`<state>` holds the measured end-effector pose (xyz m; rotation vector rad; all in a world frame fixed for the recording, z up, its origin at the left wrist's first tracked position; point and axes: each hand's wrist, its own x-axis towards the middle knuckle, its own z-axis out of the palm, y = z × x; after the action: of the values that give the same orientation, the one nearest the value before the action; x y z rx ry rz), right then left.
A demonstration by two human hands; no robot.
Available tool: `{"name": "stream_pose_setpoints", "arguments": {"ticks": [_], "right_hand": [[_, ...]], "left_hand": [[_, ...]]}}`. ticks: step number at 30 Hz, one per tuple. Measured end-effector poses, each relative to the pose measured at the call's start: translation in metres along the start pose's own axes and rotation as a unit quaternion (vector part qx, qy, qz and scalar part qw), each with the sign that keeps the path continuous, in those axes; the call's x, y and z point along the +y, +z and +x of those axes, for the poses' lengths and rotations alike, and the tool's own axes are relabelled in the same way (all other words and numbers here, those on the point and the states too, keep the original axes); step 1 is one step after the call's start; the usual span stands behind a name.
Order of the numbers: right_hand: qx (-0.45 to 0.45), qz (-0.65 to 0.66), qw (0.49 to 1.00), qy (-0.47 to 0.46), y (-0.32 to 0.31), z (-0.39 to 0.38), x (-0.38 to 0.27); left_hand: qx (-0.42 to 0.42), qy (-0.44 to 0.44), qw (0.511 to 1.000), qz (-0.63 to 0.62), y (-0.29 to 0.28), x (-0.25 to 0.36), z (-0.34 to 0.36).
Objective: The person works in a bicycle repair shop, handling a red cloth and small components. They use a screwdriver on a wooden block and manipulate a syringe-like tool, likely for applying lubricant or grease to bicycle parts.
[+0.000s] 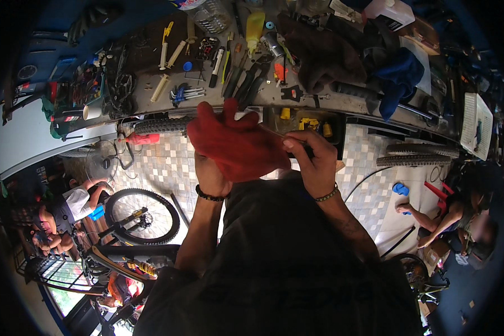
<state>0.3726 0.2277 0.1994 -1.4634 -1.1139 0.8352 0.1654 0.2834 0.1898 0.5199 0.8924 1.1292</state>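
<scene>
A red cloth (238,145) is bunched in front of me, just short of the workbench edge. My left hand (208,172) is wrapped in it and closed around it; most of the fingers are hidden by the folds. From the cloth's right side a thin, rod-like piece (273,132) sticks out. My right hand (318,162) pinches its outer end between thumb and fingers, and the other end disappears in the cloth. Whether anything else lies inside the folds I cannot tell.
The workbench (269,103) carries syringes, blue-handled hex keys (186,94), a yellow bottle (255,28) and dark rags. Below its edge sits a dark bin (335,120) with yellow parts. A bicycle wheel (141,215) stands left; people sit at both sides.
</scene>
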Motion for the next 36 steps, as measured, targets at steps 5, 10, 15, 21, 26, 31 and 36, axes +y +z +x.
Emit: {"name": "stream_pose_setpoints", "arguments": {"ticks": [5,10,15,21,26,31,36], "right_hand": [[-0.057,-0.084,0.991,-0.089,0.013,0.002,-0.016],[-0.104,-0.028,0.994,0.028,0.017,-0.01,-0.013],[-0.092,0.239,0.952,0.169,0.016,-0.028,0.001],[-0.107,0.14,0.963,0.204,0.036,-0.029,0.007],[-0.159,0.172,0.957,0.173,0.043,-0.029,-0.008],[-0.081,0.186,0.966,0.158,0.073,-0.024,-0.024],[-0.141,0.119,0.973,0.142,0.137,-0.006,-0.04]], "left_hand": [[-0.077,0.054,0.952,0.291,-0.006,-0.026,-0.011],[-0.043,0.032,0.991,0.126,-0.002,-0.036,-0.007],[-0.002,0.007,1.0,-0.009,-0.023,-0.002,0.011],[-0.185,0.1,0.935,0.285,-0.012,-0.029,-0.011],[-0.014,0.101,0.984,0.144,-0.037,-0.023,0.01],[-0.016,-0.032,0.996,0.079,-0.067,0.063,0.021],[-0.049,0.073,0.965,0.245,-0.073,0.067,0.002]]}}
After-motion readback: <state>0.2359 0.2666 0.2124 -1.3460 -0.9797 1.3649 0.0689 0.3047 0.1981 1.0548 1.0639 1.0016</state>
